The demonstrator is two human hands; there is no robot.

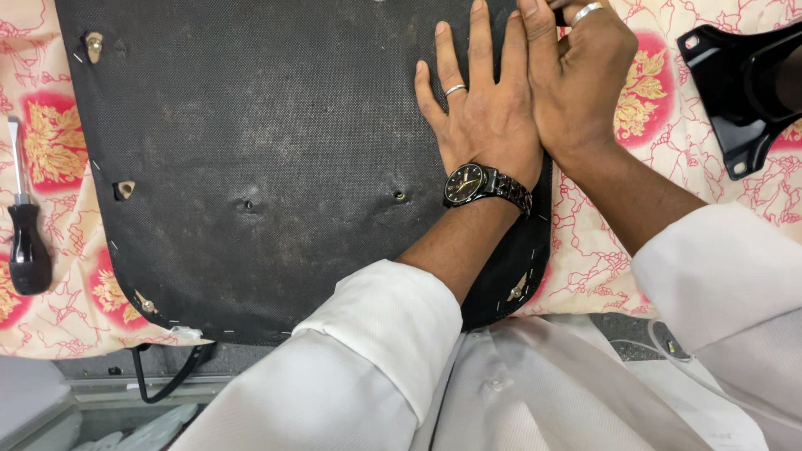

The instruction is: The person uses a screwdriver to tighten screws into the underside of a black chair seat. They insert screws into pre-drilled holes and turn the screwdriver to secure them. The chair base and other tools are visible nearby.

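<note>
Black seat base (276,167) under both hands, right edge.

Black-handled screwdriver (25,225) at left, glossy black plastic bracket (739,83) at right, floral cloth (50,326)

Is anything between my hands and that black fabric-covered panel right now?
Nothing visible. The left hand lies flat on the black fabric-covered panel, and the right hand presses its right edge, partly overlapping the left hand's fingers.

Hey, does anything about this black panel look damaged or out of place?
The black panel looks worn: brownish, dusty patches mark its middle, and a pale scrap sticks out at its lower left edge. The left hand lies flat on it, the right hand beside it.
</note>
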